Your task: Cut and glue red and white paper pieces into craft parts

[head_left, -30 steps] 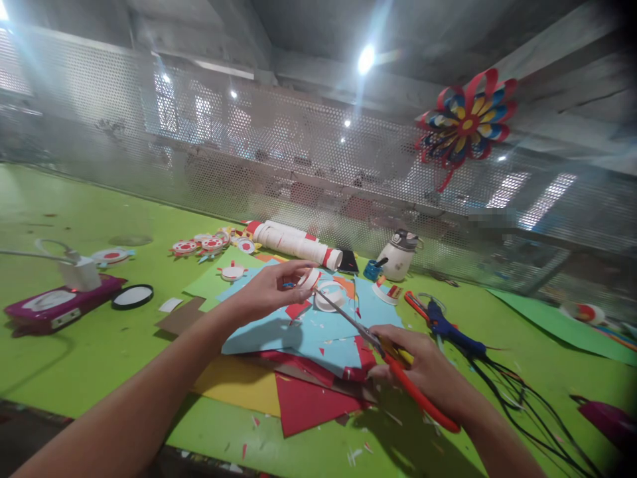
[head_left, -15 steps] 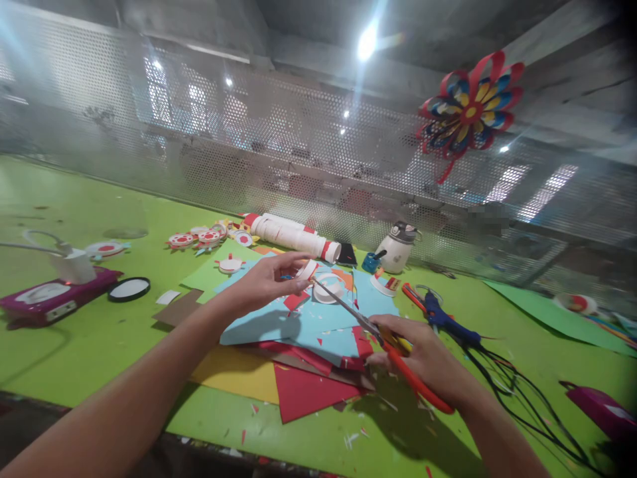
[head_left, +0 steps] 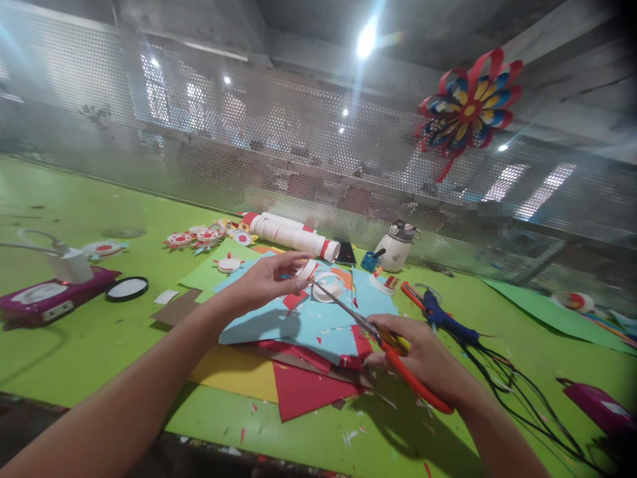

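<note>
My left hand pinches a small white paper ring with a red edge above the table. In my right hand is a pair of scissors with orange-red handles, fingers wrapped round them. The blade tips reach the lower edge of the ring, close to my left fingertips. Below both hands lie light blue paper sheets strewn with red scraps. Another white paper ring rests on the blue sheets, just behind the blades. Red paper and yellow paper stick out under the stack.
A blue glue gun with cables lies to the right. Behind stand a white bottle, a blue jar and white paper rolls. Leftward are a purple power strip, a black-rimmed lid and several paper flower discs.
Almost nothing differs. The whole view has shifted very slightly, while both hands, the ring and the scissors keep nearly the same positions.
</note>
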Demonstrator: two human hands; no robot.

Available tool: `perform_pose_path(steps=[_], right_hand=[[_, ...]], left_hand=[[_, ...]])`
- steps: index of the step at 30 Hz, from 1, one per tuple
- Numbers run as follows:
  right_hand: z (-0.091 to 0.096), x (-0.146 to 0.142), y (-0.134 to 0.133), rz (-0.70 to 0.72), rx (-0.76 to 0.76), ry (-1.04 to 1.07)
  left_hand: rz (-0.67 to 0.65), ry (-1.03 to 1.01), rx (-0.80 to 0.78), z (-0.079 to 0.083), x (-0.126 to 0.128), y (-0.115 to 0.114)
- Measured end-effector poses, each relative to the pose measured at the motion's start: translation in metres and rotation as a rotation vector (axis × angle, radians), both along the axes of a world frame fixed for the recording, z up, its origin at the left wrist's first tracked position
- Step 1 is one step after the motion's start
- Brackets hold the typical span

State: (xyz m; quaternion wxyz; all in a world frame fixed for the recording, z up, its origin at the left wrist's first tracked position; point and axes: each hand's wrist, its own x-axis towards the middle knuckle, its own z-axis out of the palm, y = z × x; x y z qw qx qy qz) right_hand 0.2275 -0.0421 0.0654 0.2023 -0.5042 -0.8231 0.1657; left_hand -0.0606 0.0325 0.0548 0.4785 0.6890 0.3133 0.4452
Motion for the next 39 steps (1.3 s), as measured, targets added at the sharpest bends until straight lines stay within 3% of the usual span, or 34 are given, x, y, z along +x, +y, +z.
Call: perform_pose_path(steps=[39], right_hand=[[0.0017, -0.0010, -0.0008, -0.001, 0.032, -0.011]], left_hand=[[-0.024, -0.018, -0.009, -0.0002, 0.0003, -0.0010]])
